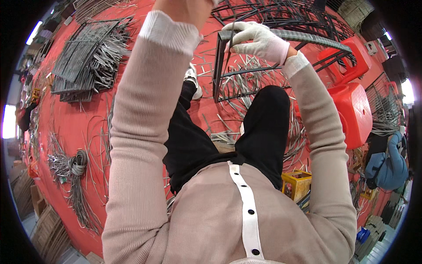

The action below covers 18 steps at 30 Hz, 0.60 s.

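Where the black metal frame, one rail wrapped in grey strips [310,38], stands before you, a stack of grey slatted panels [85,55] lies left of it and a moulded red plastic stool [354,112] right. Your white-gloved right hand [259,40] pinches a thin dark strip [228,57] at the frame's left corner; your left hand runs out of view, so its grip can't be told.

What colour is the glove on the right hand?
The glove is white, pinkish near the wrist; best seen in the head view.
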Available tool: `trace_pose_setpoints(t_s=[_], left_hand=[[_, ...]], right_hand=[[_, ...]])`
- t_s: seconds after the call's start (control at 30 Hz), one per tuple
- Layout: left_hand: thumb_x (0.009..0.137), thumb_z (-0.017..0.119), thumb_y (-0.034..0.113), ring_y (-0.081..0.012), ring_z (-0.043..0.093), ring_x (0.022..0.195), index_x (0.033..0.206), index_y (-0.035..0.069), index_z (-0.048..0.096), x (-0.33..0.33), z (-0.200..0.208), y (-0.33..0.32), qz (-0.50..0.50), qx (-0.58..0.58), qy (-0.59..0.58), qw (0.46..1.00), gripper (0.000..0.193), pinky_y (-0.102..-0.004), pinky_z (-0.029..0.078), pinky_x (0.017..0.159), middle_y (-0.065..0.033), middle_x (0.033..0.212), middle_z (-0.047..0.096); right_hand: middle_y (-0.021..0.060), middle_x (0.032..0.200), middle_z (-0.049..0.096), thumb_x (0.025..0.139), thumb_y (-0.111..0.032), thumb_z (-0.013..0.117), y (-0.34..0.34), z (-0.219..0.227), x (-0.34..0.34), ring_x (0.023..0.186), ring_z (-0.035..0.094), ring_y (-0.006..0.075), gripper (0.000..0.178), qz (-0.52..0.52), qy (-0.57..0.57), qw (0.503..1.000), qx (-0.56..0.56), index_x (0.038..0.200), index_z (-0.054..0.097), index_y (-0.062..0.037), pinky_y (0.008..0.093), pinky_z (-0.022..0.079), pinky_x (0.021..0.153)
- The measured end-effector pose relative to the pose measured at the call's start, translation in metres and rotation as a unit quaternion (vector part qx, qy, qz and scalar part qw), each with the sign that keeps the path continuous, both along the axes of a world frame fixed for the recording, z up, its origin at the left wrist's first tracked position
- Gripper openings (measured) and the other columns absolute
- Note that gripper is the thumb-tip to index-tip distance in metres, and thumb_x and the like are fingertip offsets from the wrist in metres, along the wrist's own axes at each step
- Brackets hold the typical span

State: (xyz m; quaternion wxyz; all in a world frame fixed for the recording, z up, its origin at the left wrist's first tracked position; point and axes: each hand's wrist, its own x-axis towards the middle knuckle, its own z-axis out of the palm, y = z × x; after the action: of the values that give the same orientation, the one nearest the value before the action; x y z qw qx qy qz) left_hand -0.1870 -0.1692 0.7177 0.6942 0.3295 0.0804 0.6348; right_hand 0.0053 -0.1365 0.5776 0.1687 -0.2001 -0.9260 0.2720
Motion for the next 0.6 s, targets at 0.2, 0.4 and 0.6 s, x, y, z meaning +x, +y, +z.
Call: trace_pose_setpoints(t_s=[0.2, 0.4, 0.6], left_hand=[[0.108, 0.048, 0.031, -0.0101, 0.032, 0.049, 0.077, 0.016, 0.055, -0.031, -0.027, 0.046, 0.028, -0.024, 0.019, 0.999, 0.035, -0.0275, 0.036, 0.051, 0.0039, 0.058, 0.038], [0.106, 0.057, 0.03, -0.0111, 0.06, 0.081, 0.103, 0.006, 0.071, -0.016, -0.161, -0.025, 0.139, -0.045, 0.344, 0.928, 0.028, -0.0282, 0.047, 0.073, -0.0025, 0.095, 0.068], [0.095, 0.073, 0.017, -0.0093, 0.065, 0.088, 0.104, 0.002, 0.072, 0.007, -0.205, -0.051, 0.194, -0.079, 0.285, 0.935, 0.018, -0.0257, 0.049, 0.082, -0.0027, 0.097, 0.073]], right_hand=[[-0.0031, 0.135, 0.065, 0.089, -0.04, 0.075, -0.023, -0.011, 0.009, 0.12, 0.062, 0.0244, 0.024, -0.058, -0.013, 0.988, 0.144, 0.101, 0.08, -0.0204, 0.0453, 0.041, 0.105], [0.0024, 0.097, 0.07, 0.098, -0.024, 0.073, -0.037, 0.006, 0.003, 0.098, 0.068, 0.0126, 0.024, -0.076, 0.234, 0.961, -0.127, 0.107, 0.071, -0.0018, 0.0297, 0.055, 0.09], [0.0047, 0.08, 0.071, 0.104, -0.025, 0.063, -0.042, 0.02, -0.004, 0.076, 0.068, 0.0104, 0.027, -0.128, 0.157, 0.973, -0.108, 0.1, 0.071, 0.0004, 0.0295, 0.057, 0.07]])
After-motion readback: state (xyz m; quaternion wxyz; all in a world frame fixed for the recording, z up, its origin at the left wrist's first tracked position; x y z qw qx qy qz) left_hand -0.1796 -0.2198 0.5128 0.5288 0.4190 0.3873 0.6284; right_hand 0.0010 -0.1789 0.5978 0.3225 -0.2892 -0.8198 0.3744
